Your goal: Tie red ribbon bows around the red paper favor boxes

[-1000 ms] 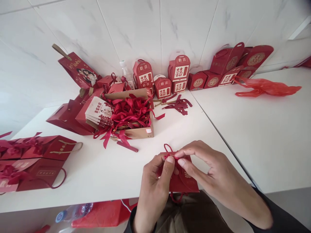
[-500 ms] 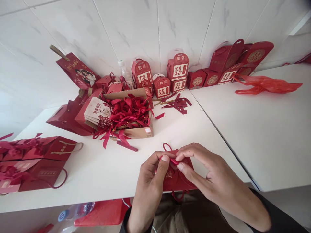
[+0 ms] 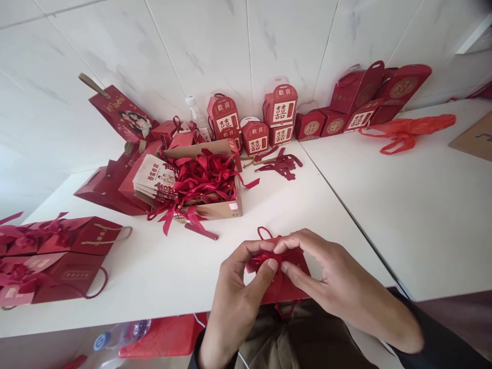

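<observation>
A small flat red gift bag [image 3: 295, 256] with a red cord handle lies at the near edge of the white table [image 3: 172, 266]. Both my hands are on it. My left hand [image 3: 238, 292] pinches a bit of red ribbon at the bag's top between thumb and fingers. My right hand [image 3: 330, 277] meets it from the right, its thumb and forefinger on the same ribbon. Most of the bag is hidden under my fingers.
A cardboard box [image 3: 215, 207] full of red ribbons sits behind, with a stack of printed cards [image 3: 159, 177]. Red gift boxes [image 3: 282, 110] line the tiled wall. Finished red bags [image 3: 57, 256] lie at the left. A red plastic bag [image 3: 411, 130] lies on the right table.
My fingertips have dropped lower onto the bag and closed in on the ribbon. The view has shifted slightly, bringing a brown cardboard piece into sight at the far right.
</observation>
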The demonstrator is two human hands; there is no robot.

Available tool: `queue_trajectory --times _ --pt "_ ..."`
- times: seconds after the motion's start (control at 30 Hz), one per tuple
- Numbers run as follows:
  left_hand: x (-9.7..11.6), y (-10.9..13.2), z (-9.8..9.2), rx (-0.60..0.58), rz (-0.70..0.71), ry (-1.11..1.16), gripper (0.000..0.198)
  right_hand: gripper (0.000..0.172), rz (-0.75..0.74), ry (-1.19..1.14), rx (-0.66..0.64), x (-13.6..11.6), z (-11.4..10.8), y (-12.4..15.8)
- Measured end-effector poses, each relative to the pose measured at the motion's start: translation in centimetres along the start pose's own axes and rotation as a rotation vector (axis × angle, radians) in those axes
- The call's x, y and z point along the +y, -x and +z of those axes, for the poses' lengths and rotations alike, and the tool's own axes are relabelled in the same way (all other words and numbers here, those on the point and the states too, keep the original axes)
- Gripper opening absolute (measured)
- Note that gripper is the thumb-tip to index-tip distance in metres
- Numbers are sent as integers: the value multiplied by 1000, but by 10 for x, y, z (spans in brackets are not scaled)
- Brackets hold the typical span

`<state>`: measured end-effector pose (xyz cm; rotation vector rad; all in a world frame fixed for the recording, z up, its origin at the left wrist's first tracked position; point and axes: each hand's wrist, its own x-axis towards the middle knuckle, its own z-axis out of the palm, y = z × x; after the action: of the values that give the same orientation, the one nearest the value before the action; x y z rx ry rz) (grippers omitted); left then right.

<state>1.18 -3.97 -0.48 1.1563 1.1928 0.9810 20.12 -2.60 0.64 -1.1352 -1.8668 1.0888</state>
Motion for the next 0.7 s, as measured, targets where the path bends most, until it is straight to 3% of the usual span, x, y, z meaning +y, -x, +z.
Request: queue_trajectory --times 0.3,0.57,0.7 --pt "3 1 3 78 82 -178 23 10 130 -130 1 1 -2 -1" --pt "-12 2 22 315 500 -521 21 14 160 -205 -42 -2 -6 1" --pt "-18 2 27 335 637 -553 26 27 162 -188 -45 -2 -8 -2"
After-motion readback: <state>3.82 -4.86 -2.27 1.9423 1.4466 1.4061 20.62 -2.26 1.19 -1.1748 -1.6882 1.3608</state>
